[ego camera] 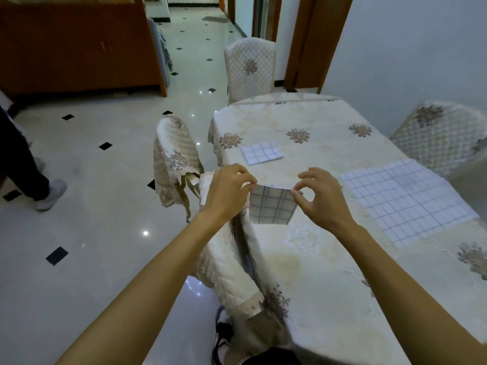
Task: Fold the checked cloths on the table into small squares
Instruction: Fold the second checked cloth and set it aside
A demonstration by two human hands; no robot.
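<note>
Above the floral cream tablecloth (316, 272), the left hand (226, 192) and right hand (320, 198) pinched the top corners of a small folded white checked cloth (271, 205), fingers closed on it.

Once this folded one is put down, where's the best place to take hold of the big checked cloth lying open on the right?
Probably at the near edge of the open checked cloth, one corner per hand, coming in from the person's own side. It lies spread flat on the table, so only edges and corners offer a grip; lifting the near corners lets it fold away in half.
</note>
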